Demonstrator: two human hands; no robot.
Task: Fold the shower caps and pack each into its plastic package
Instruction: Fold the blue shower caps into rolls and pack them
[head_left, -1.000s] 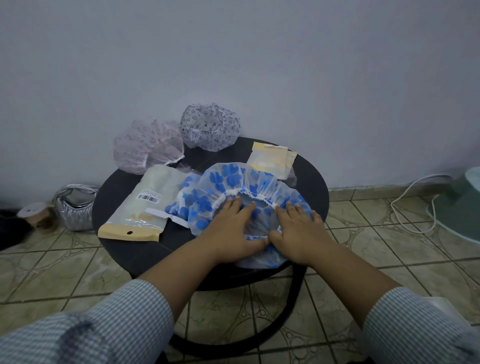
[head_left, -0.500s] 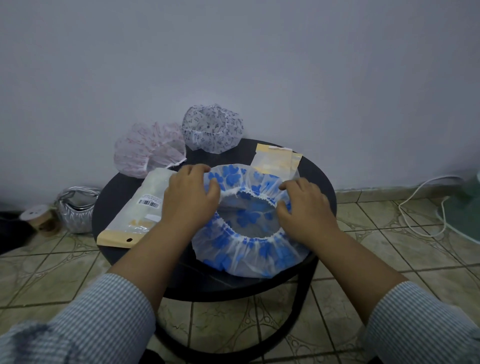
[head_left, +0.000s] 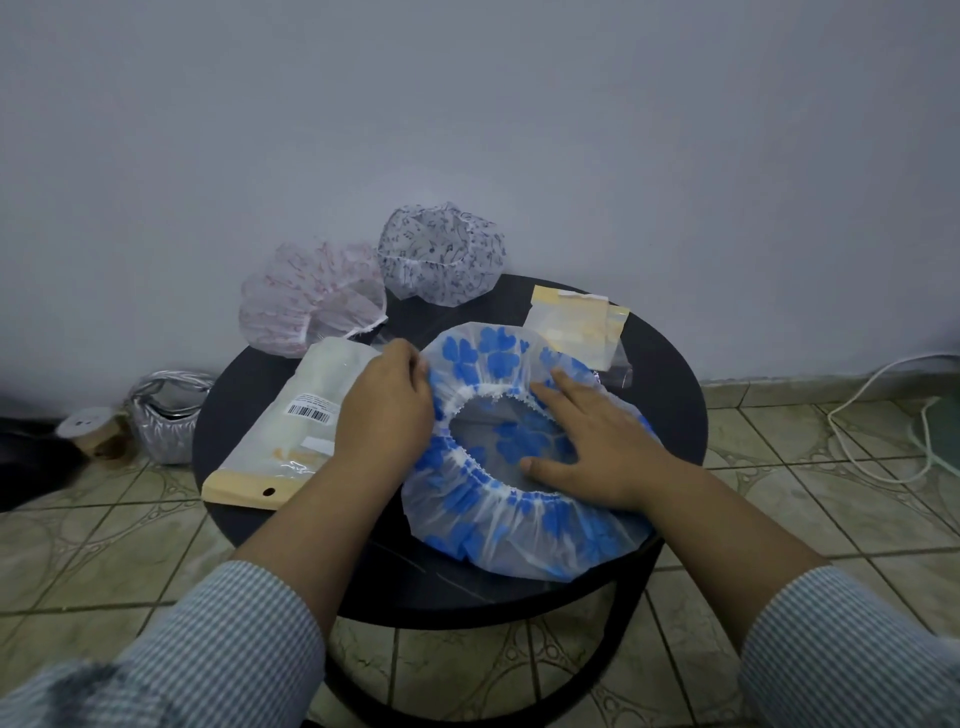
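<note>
Since a moment ago the right hand (head_left: 597, 441) flattened, fingers straight, onto the blue-hearted shower cap (head_left: 519, 499), left hand (head_left: 387, 410) pinching its rim

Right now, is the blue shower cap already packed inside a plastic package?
No, the blue shower cap lies spread open on the table.

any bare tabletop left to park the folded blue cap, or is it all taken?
Bare black table shows along the right rim, past the blue cap and below the small package, and on the near-left rim in front of the large package. A narrow strip sits behind the blue cap. The back-left is crowded: pink cap and note-print cap.
</note>
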